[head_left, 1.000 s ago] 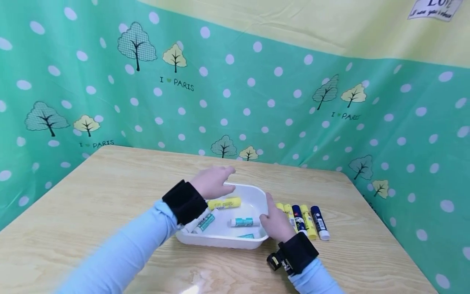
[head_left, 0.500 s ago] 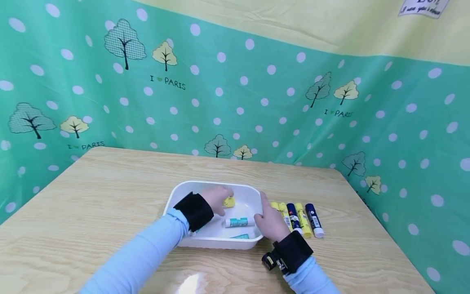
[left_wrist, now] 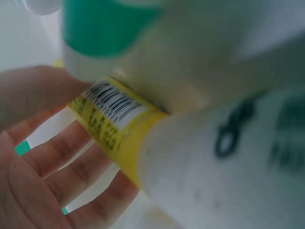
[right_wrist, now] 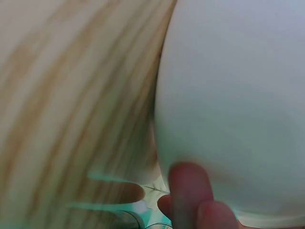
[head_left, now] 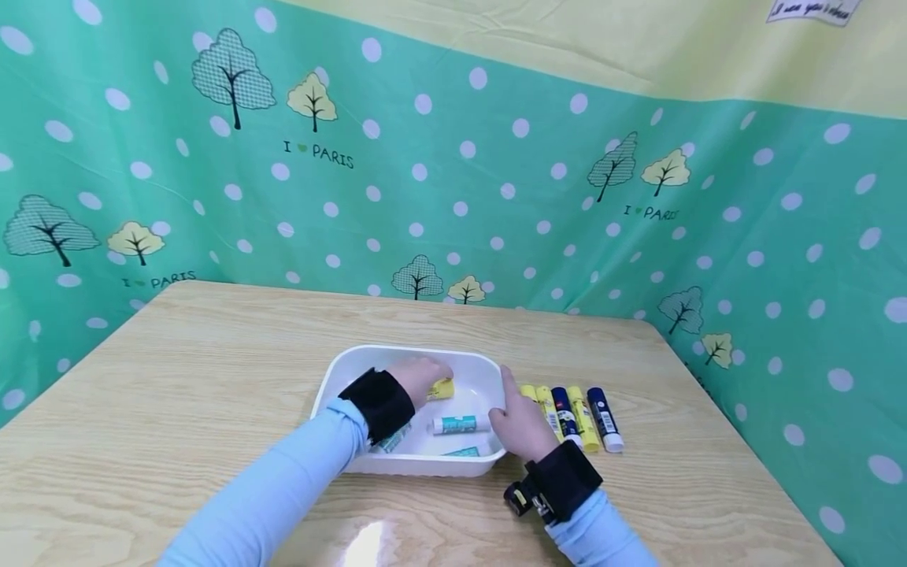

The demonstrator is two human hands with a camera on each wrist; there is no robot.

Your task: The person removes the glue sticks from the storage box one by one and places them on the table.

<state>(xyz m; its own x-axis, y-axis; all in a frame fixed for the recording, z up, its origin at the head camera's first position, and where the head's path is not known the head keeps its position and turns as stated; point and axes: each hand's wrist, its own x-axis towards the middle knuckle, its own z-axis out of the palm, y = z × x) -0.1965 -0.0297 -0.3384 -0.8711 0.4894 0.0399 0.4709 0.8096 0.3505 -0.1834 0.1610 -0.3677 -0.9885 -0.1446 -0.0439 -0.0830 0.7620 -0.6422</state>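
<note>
Yellow glue stick (head_left: 442, 388) lies inside the white tray (head_left: 340, 368) at the frame's lower centre, under the left hand (head_left: 421, 378), whose fingers curl round it. The right hand (head_left: 520, 421) rests against the tray's right wall with its fingers fairly straight. Five more glue sticks (head_left: 570, 409) lie in a row on the counter (head_left: 212, 370) just right of that hand.
</note>
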